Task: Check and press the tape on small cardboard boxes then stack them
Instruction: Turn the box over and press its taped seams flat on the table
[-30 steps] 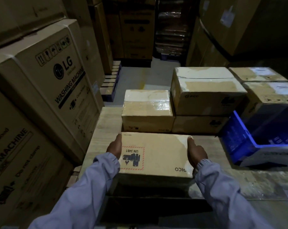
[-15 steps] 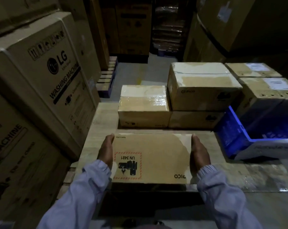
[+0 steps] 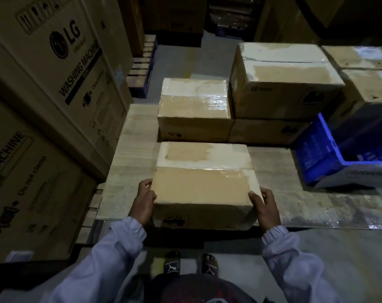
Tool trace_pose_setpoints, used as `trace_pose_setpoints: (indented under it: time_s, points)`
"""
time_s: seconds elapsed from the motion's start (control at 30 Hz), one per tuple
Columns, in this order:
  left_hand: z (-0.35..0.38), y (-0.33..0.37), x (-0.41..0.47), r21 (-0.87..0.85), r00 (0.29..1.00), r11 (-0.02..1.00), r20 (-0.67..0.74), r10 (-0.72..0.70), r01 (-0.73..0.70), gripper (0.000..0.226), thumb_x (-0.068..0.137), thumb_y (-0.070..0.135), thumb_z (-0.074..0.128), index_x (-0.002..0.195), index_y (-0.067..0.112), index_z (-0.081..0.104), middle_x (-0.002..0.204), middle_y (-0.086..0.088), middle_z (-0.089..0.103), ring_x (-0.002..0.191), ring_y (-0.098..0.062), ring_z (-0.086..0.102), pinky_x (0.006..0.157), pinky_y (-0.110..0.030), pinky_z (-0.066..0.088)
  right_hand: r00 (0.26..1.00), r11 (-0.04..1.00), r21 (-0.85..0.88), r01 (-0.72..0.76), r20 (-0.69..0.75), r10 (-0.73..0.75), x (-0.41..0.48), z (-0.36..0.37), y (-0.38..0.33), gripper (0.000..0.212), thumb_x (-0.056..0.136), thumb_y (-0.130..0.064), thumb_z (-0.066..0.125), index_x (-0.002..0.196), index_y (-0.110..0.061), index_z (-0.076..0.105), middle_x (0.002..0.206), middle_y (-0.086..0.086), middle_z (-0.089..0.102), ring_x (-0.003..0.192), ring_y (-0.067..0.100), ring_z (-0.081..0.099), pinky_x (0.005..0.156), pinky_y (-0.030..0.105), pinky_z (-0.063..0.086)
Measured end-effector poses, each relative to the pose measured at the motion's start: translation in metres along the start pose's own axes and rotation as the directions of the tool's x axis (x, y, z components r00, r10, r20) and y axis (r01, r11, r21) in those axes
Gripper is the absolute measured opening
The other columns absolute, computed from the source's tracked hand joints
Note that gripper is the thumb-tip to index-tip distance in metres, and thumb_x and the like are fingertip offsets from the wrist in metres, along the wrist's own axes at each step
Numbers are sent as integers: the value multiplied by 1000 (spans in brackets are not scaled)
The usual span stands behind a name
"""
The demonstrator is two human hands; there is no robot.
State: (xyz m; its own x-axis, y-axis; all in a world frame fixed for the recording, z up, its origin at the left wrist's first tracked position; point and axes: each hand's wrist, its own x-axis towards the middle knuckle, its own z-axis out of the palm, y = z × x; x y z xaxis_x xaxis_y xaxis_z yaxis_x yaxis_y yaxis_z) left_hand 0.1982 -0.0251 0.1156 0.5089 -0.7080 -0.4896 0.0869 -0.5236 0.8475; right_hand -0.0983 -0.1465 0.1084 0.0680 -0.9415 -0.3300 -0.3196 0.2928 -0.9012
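Gripping the cardboard box [image 3: 201,189] by its near corners, the left hand [image 3: 143,204] and right hand [image 3: 266,208] curl their fingers round it. The box is at the near edge of the platform [image 3: 131,162], with its tape [image 3: 207,167] facing up.

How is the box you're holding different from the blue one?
The cardboard box is brown; the blue box is blue. The cardboard box is closed and taped on top; the blue box stands open. The left hand and right hand grip the cardboard box; nothing touches the blue box. Both are rectangular boxes.
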Motion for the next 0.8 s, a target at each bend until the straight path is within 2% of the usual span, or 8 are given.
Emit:
trace_pose_setpoints:
  time_s: [0.1, 0.23, 0.33, 0.47, 0.53, 0.63, 0.73, 0.8]
  points:
    - [5, -16, -6, 103, 998, 993, -24, 58, -55, 40, 99, 26, 52, 133, 17, 32, 118, -2, 53, 95, -13, 55, 81, -30, 45, 999, 997, -81, 3, 32, -1, -1, -1, 15, 36, 92, -10, 62, 125, -7, 48, 108, 7, 57, 87, 13, 56, 69, 23, 43]
    - [10, -40, -12, 150, 999, 988, -11, 43, -41, 56, 89, 38, 63, 131, 22, 29, 122, -3, 58, 105, -21, 59, 93, -39, 48, 1000, 987, -158, 7, 22, -4, -1, 4, 32, 47, 88, -13, 69, 127, -4, 45, 110, 8, 57, 90, 14, 55, 71, 18, 42]
    - [16, -45, -10, 179, 997, 984, -61, 36, -25, 55, 93, 33, 61, 135, 19, 28, 120, -5, 58, 106, -27, 59, 86, -33, 45, 999, 981, -190, 42, 25, -38, 0, 6, 38, 49, 89, -11, 66, 130, -1, 41, 117, 14, 56, 98, 19, 55, 72, 14, 41]
    - [30, -34, -9, 406, 984, 913, -140, 109, -43, 60, 97, 24, 54, 147, 14, 23, 139, -15, 48, 123, -32, 49, 99, -36, 40, 994, 962, -251, 104, 50, -94, 3, 10, 41, 71, 92, -15, 62, 147, -1, 20, 145, 18, 38, 129, 24, 41, 100, 22, 34]
    - [35, -31, -9, 651, 948, 742, -108, 301, -161, 66, 100, 24, 46, 154, 13, 11, 160, -11, 17, 147, -27, 19, 120, -35, 16, 955, 852, -436, 292, 76, -288, 4, 12, 39, 76, 91, -23, 60, 150, -1, 17, 153, 21, 27, 141, 31, 29, 113, 34, 27]
    - [35, -35, 0, 830, 869, 403, 179, 462, -385, 63, 99, 41, 16, 154, 12, 4, 161, -2, -8, 149, -17, -7, 119, -27, -12, 820, 506, -655, 561, 354, -449, 9, 23, 35, 69, 92, -31, 57, 149, -4, 28, 157, 17, 21, 146, 29, 18, 118, 39, 16]
    - [33, -33, 7, 840, 873, 351, 258, 413, -414, 73, 90, 46, -2, 155, 15, 7, 162, 1, -6, 147, -11, -11, 113, -21, -21, 804, 342, -747, 569, 420, -420, 9, 32, 33, 59, 100, -45, 24, 144, -10, 42, 154, 8, 32, 144, 22, 23, 118, 33, 9]
    - [32, -32, 9, 852, 882, 337, 260, 393, -401, 66, 94, 41, 6, 155, 15, 11, 163, 1, -2, 148, -12, -7, 115, -23, -15, 815, 315, -773, 551, 417, -402, 8, 32, 31, 57, 99, -43, 24, 141, -11, 47, 152, 7, 38, 143, 20, 24, 117, 33, 9]
